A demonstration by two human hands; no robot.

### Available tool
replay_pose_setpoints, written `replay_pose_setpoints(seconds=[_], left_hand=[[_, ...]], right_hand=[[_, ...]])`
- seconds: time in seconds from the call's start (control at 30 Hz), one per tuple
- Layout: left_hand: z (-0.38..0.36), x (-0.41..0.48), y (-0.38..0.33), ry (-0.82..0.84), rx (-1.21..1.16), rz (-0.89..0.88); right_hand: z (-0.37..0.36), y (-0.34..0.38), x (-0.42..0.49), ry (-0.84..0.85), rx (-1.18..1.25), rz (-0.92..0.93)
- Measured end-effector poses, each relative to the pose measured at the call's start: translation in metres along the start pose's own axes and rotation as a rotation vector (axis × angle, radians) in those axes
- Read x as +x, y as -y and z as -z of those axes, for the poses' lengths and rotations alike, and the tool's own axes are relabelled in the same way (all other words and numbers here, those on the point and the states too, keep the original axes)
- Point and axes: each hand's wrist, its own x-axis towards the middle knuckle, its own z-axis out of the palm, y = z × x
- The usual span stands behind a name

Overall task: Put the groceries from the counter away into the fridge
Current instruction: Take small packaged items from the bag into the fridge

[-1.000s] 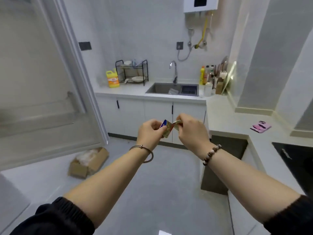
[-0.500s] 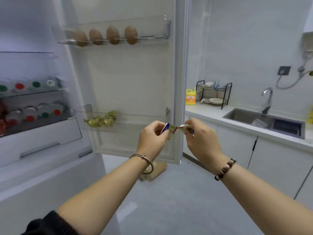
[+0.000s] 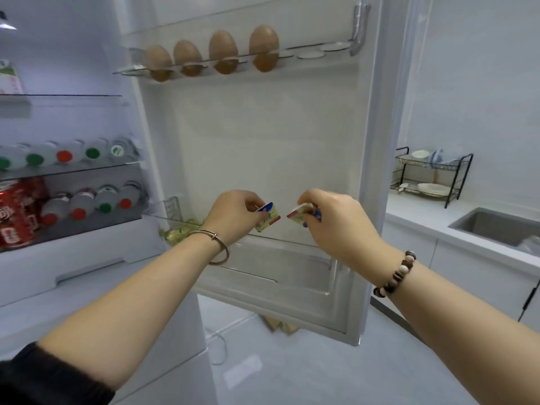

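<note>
The fridge stands open, its door (image 3: pixel 263 141) swung toward me. My left hand (image 3: pixel 233 217) pinches a small yellow, red and blue packet (image 3: pixel 268 217). A second, similar packet (image 3: pixel 301 214) is pinched in my right hand (image 3: pixel 336 226). Both hands hover just above the clear lower door shelf (image 3: pixel 280 244), a short gap between the two packets. Gold-wrapped items (image 3: pixel 181 232) lie at the left end of that shelf, partly hidden by my left wrist.
Several brown eggs (image 3: pixel 222 54) sit in the upper door rack. Inside the fridge lie capped bottles (image 3: pixel 64 154) on two shelves and a red can (image 3: pixel 17 211). To the right are a counter, a sink (image 3: pixel 496 229) and a black dish rack (image 3: pixel 429 176).
My view turned from the kitchen counter to the open fridge and came closer. My hands, held together before, have drawn apart, each holding one packet over the lower door shelf.
</note>
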Motion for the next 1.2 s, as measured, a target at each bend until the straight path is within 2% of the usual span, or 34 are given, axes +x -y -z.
replay_pose_setpoints(seconds=[0.1, 0.2, 0.27, 0.37, 0.5, 0.77, 1.07, 1.2], left_hand=[[-0.001, 0.011, 0.011, 0.092, 0.029, 0.004], [-0.002, 0.021, 0.011, 0.368, 0.087, 0.039], [-0.003, 0.029, 0.01, 0.551, 0.098, 0.098], [-0.008, 0.038, 0.009, 0.711, 0.136, 0.142], [-0.013, 0.043, 0.009, 0.815, 0.12, 0.152], [-0.013, 0.041, 0.012, 0.844, 0.144, 0.12], [-0.009, 0.036, 0.009, 0.954, 0.094, 0.172], [-0.006, 0.032, 0.009, 0.926, 0.048, 0.147]], right_hand=[[-0.013, 0.006, 0.021, 0.276, -0.086, -0.124], [-0.025, 0.007, 0.036, 0.591, -0.187, -0.224], [-0.031, 0.003, 0.04, 0.713, -0.159, -0.301], [-0.036, -0.001, 0.042, 0.737, -0.117, -0.386], [-0.037, -0.001, 0.043, 0.741, -0.087, -0.431], [-0.036, 0.005, 0.041, 0.806, -0.084, -0.433], [-0.034, 0.009, 0.039, 0.881, -0.095, -0.445], [-0.036, 0.014, 0.037, 0.869, -0.127, -0.479]])
